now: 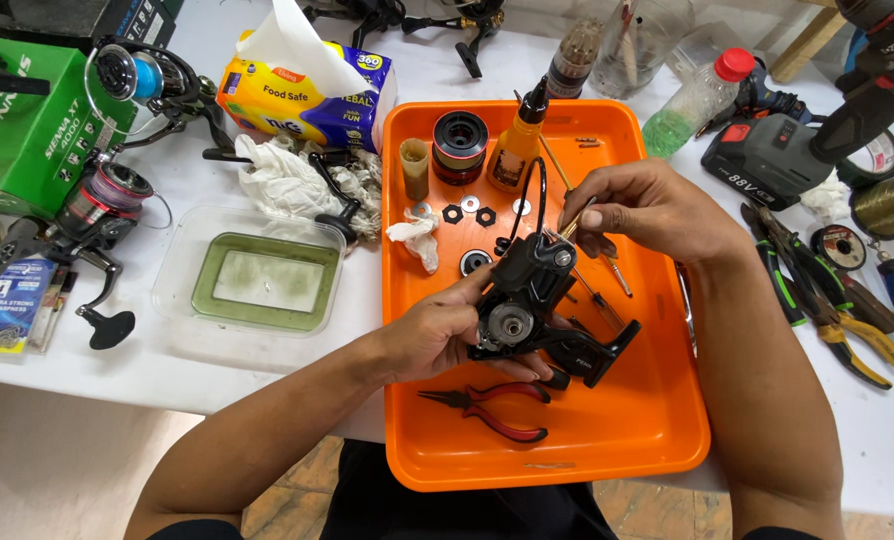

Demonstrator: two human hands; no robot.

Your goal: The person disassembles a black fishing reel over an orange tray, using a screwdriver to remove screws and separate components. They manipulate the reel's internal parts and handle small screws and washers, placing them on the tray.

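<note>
My left hand (437,330) grips a black fishing reel body (537,300) over the orange tray (657,420). My right hand (647,210) pinches a thin brass-coloured tool (575,224) whose tip touches the top of the reel body. On the tray behind lie a black and red spool (459,146), an orange oil bottle (519,145), small washers and nuts (470,210), a crumpled tissue (417,238) and red-handled pliers (487,408) at the front.
A clear tub of green liquid (252,280) sits left of the tray, with two reels (107,210), a green box (27,130) and a yellow tissue pack (307,90). Right of the tray lie pliers and cutters (827,300), a cordless drill (807,140) and a plastic bottle (697,100).
</note>
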